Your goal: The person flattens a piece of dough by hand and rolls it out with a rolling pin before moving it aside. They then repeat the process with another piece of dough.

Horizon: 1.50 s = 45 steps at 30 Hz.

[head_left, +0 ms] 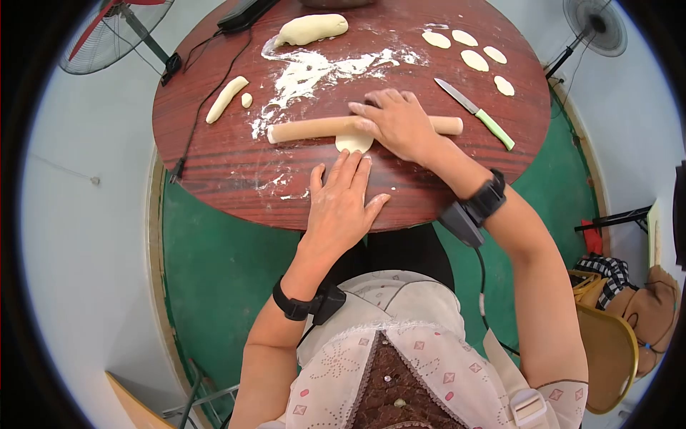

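Note:
A wooden rolling pin (pixel 307 129) lies across the table over the far part of a round dough wrapper (pixel 354 144). My right hand (pixel 401 125) rests on top of the pin, right of its middle, palm down with its fingers apart. The fingertips of my left hand (pixel 343 191) touch the near edge of the wrapper; its fingers are spread and the palm is down. Left of the pin are a dough strip (pixel 227 99) and a small dough piece (pixel 246 100). A large dough roll (pixel 312 29) lies at the back.
White flour (pixel 304 79) is scattered over the round red-brown table (pixel 236 193). Several flat wrappers (pixel 474 61) lie at the back right, near a green-handled knife (pixel 493 129). A black cable (pixel 207 96) runs along the left. Fans (pixel 595 25) stand beyond the table.

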Available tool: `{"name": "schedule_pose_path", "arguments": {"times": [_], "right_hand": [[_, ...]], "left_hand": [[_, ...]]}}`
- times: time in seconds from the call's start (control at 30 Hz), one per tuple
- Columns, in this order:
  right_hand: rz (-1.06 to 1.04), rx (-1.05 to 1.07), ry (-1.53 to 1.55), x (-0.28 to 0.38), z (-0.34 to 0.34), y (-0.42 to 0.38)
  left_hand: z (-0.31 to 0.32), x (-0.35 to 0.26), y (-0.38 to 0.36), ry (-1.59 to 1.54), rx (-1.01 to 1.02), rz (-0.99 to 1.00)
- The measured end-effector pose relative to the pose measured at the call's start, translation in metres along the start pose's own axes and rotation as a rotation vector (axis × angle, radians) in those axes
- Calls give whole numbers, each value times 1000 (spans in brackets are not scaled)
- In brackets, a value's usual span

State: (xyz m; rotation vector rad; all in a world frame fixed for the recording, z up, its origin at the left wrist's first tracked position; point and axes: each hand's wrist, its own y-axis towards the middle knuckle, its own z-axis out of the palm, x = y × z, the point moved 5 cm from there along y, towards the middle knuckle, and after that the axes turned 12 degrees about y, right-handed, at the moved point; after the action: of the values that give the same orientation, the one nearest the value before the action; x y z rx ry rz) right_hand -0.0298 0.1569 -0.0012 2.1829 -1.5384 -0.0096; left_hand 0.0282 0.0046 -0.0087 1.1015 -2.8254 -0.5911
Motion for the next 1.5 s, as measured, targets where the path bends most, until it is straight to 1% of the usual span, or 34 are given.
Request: {"name": "schedule_pose_path", "arguments": {"times": [0.03, 0.07, 0.17, 0.2, 0.3, 0.33, 0.43, 0.47, 0.57, 0.67, 0.77, 0.87, 0.97, 1.07, 1.17, 1.2, 1.3, 1.33, 1.43, 1.47, 1.5], "right_hand": [[-41, -42, 16, 7, -3, -5], [10, 53, 109, 9, -4, -14], [4, 57, 92, 23, -12, -31], [-16, 41, 8, 22, -8, -31], [34, -38, -172, 4, 1, -11], [-3, -136, -217, -1, 1, -1], [115, 29, -90, -18, 7, 20], [19, -129, -147, -15, 3, 17], [76, 51, 92, -12, -10, 9], [44, 52, 50, -18, -15, -4], [79, -38, 117, -14, -33, -22], [109, 3, 226, 6, -37, -41], [77, -6, 123, 23, -22, -53], [-104, -233, -205, 14, -20, -33], [72, -4, -87, -13, -13, -9], [-5, -52, -132, -9, -12, -9], [-55, -92, 13, 5, -9, -29], [-81, -124, 2, 17, -12, -38], [10, -44, 33, 34, -13, -52], [14, -98, -58, 33, -17, -50], [23, -103, -46, 28, -16, -46]], "left_hand": [[-1, 2, -1, -4, -8, -12], [-1, 4, -2, -9, -14, -27], [-6, 4, -1, -29, -36, -46], [-5, 5, -1, -15, -25, -47], [-1, 3, 2, 18, -19, -30], [0, 2, 4, 22, -39, -22], [-1, 1, 12, 4, -60, -48], [-1, 2, 15, -10, -62, -66], [4, 1, 24, 75, -37, -74], [8, 2, 27, 57, -10, -49], [2, 10, 18, 66, -46, 61], [-8, 10, 9, 76, -60, 87], [-11, 3, 4, 64, -79, 74], [-10, 2, 2, 41, -60, 24], [-12, 2, 3, 39, -61, 14], [-12, 3, 2, 36, -65, 13], [-13, 9, 2, 18, -63, 13], [-12, 11, 0, 9, -55, 12], [-11, 19, 1, -69, -16, 44], [-10, 22, 1, -70, -10, 65], [-10, 25, 1, -65, -3, 79]]}}
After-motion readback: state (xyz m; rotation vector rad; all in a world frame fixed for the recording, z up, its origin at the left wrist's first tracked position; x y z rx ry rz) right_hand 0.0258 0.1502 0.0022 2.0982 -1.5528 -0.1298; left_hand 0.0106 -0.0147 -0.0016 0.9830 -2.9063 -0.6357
